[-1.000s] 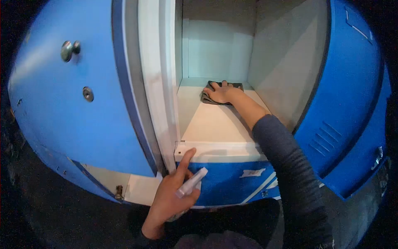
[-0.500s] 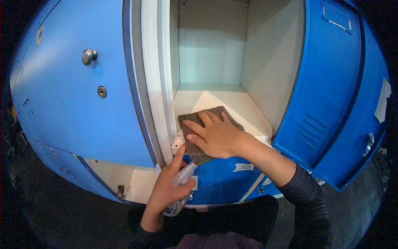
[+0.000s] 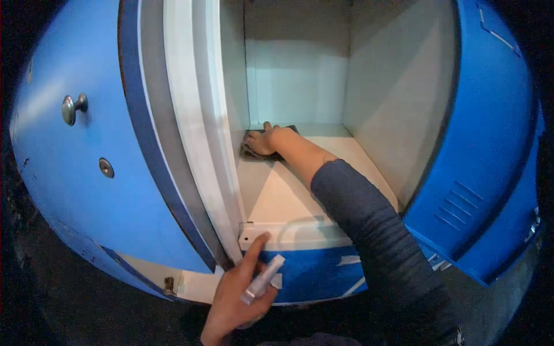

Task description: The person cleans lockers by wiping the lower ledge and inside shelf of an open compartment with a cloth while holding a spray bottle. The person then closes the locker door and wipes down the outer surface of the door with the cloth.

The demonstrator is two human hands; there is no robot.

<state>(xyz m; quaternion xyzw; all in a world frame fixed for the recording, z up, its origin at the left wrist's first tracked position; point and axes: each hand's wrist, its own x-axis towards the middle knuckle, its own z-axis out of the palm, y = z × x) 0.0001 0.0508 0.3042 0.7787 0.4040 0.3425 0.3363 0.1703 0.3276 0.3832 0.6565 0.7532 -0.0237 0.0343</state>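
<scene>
My right hand point(image 3: 266, 143) presses a dark grey-brown cloth point(image 3: 286, 151) onto the floor of an open locker compartment point(image 3: 314, 193), in the back left corner. Its fingers are bent over the cloth against the left wall. My left hand point(image 3: 239, 297) is below the compartment's front edge, closed around a spray bottle; the pale spray head point(image 3: 264, 281) shows above the thumb, and most of the bottle is hidden by the hand. The left index finger stretches up and is close to the white front lip point(image 3: 306, 235).
A blue locker door point(image 3: 490, 167) stands open on the right. On the left, a closed blue door point(image 3: 124, 213) carries a round metal knob point(image 3: 70, 109) and a lock point(image 3: 106, 168). Another open compartment point(image 3: 196, 284) is at lower left.
My right hand has moved the cloth from the compartment's front edge to its back left corner. The view has come closer, and my left hand still holds the spray bottle.
</scene>
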